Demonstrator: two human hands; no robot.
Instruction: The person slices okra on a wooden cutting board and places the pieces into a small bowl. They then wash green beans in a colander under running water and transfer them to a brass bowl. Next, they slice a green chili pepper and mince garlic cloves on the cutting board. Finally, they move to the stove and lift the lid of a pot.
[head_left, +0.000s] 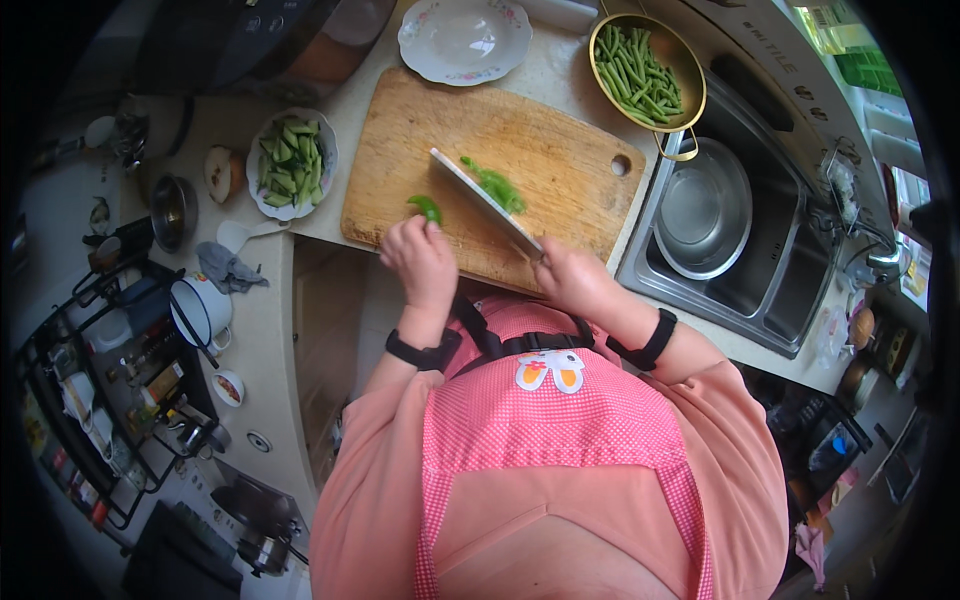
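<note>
My right hand (574, 276) grips the handle end of a kitchen knife (480, 196), its blade slanting up and left over a wooden cutting board (570, 150). Just right of the blade lies a small heap of finely cut green pepper (493, 185), slightly blurred. My left hand (422, 259), at the board's near edge, pinches a curved piece of green pepper (426, 207) between thumb and fingers. That piece is left of the blade and apart from it. The knife's handle is mostly hidden in my right hand.
Sliced cucumber (289, 161) fills a scalloped bowl at left, near a white spatula (244, 234). Behind the board is a floral plate (465, 41). A gold pan (701, 105) of cut green beans overlaps the corner of the sink (757, 300), which holds a metal basin (705, 206).
</note>
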